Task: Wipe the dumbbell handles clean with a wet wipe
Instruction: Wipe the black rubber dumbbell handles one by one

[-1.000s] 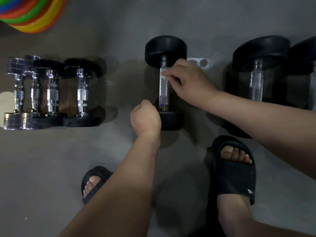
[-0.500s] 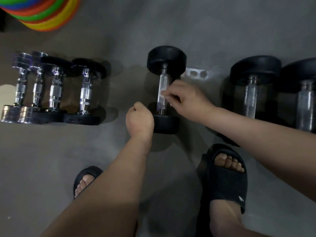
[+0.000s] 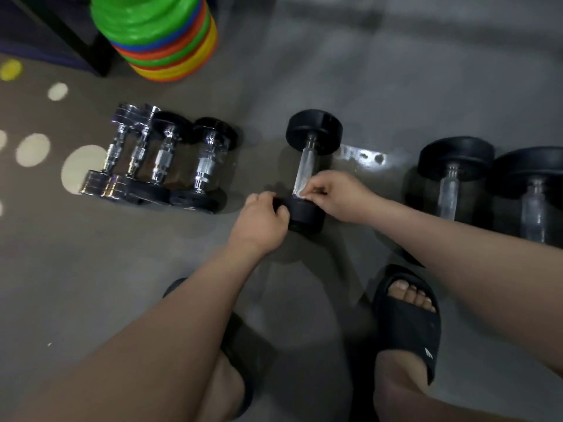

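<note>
Four small dumbbells (image 3: 158, 159) lie packed together at the left of the floor (image 3: 396, 71), with bare floor beside them. The left hand (image 3: 262, 220), fingers curled, grips the middle dumbbell (image 3: 313, 132) by its near head. The right hand (image 3: 341, 196) pinches the wet wipe (image 3: 300, 194) on the near end of the handle. Larger dumbbells (image 3: 455, 156) lie to the right.

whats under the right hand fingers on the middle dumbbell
A whitish wet wipe, pinched by the right hand against the near end of the dumbbell handle. The metal beneath the wipe is hidden.
</note>
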A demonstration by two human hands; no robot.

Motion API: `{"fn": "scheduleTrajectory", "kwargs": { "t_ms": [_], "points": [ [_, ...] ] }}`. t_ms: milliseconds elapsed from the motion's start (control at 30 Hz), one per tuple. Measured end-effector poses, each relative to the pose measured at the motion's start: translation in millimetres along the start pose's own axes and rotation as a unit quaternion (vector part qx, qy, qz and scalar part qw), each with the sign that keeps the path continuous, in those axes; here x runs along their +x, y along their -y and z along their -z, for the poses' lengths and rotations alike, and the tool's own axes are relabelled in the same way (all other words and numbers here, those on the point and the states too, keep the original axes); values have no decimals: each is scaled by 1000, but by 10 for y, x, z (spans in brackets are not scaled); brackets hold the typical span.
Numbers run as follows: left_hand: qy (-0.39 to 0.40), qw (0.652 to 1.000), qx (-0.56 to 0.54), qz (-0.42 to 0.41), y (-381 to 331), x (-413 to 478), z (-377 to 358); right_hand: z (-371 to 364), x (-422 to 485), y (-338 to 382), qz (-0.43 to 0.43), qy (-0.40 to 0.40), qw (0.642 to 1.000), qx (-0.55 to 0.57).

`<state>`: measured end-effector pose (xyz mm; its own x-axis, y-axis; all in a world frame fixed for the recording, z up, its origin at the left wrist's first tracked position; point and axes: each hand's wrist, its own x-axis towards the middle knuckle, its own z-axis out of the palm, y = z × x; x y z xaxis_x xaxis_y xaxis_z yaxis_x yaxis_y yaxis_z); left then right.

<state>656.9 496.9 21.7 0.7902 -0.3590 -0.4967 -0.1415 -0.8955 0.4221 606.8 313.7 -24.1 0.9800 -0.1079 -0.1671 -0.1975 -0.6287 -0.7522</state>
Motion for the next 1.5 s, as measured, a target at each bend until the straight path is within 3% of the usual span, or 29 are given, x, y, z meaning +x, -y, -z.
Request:
{"fn": "scheduleTrajectory", "kwargs": {
  "t_ms": [200, 333, 433, 533, 700, 1033, 1300, 1500],
  "points": [
    [17, 994, 97, -47, -226, -296, 674, 744, -29, 664, -100, 18, 993, 57],
    [46, 982, 170, -64, -570, -507, 1298, 1348, -145, 1266, -212, 96, 940, 248],
    [50, 973, 205, -92, -776, -644, 1646, 1709, -191, 1574, -202, 130, 944, 226],
    [63, 959, 243, -128, -879, -722, 1875, 1832, -168, 1684, -198, 102, 961, 162],
    [106, 934, 296, -171, -806, -691, 1997, 1430, 19, 1479, -211, 77, 967, 116],
    [165, 958, 172, -161, 111, 153, 1131, 329, 398, 565, -274, -62, 949, 145],
    [195, 964, 83, -162, 355, 600, 743, -120, 642, 216, -237, -201, 942, 125],
    [188, 964, 26, -186, 485, 667, 605, -233, 577, 80, -110, -186, 975, -58]
  ]
}}
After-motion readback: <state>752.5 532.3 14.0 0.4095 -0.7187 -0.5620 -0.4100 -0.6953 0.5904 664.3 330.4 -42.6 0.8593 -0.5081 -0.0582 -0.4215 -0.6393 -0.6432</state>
